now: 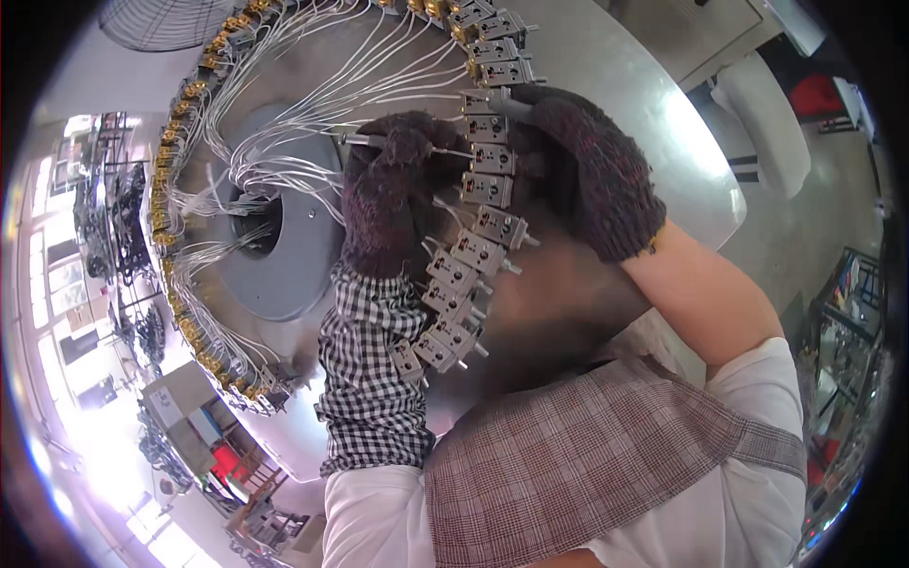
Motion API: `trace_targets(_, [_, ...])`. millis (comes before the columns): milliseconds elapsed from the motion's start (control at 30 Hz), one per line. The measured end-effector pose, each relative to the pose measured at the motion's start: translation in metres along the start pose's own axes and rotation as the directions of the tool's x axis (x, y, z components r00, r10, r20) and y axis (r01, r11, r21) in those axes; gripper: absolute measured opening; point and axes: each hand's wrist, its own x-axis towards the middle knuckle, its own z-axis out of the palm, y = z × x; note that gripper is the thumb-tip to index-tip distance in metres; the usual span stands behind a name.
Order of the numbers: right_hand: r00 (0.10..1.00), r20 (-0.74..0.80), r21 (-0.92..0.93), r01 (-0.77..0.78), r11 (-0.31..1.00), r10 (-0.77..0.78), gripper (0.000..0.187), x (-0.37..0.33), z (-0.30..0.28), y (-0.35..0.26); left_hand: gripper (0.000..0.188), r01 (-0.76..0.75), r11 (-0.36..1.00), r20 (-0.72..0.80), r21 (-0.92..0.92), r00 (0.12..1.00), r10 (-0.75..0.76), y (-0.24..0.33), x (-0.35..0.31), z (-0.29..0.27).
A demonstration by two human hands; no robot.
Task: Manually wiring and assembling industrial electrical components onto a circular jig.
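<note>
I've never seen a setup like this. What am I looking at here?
There is one picture, from a fisheye camera on the person's head, looking down, so straight edges bend. No robot here, just two gloved hands. Small metal blocks form a curved row above a shiny metal surface; white wires gather at a round grey disc. The left hand holds a thin piece, hard to identify. The right hand is at the row's outer side, its grip partly hidden.
</note>
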Motion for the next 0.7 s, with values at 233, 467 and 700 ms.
trace_targets(233, [0.991,0.131,-0.050,0.002,0.999,0.005,0.035,0.080,-0.027,-0.058,0.022,-0.121,0.991,-0.142,-0.047,0.983,0.114,-0.011,0.071,0.035])
trace_targets(467, [0.961,0.275,-0.075,-0.013,0.997,0.033,0.033,0.119,-0.021,-0.078,0.021,-0.227,0.951,-0.100,0.210,0.963,0.252,0.045,0.073,0.032])
trace_targets(700, [0.996,0.055,-0.028,0.077,0.997,-0.076,0.022,0.113,-0.024,-0.080,0.034,0.141,-0.075,-0.102,0.987,0.916,0.387,0.170,-0.003,-0.034])
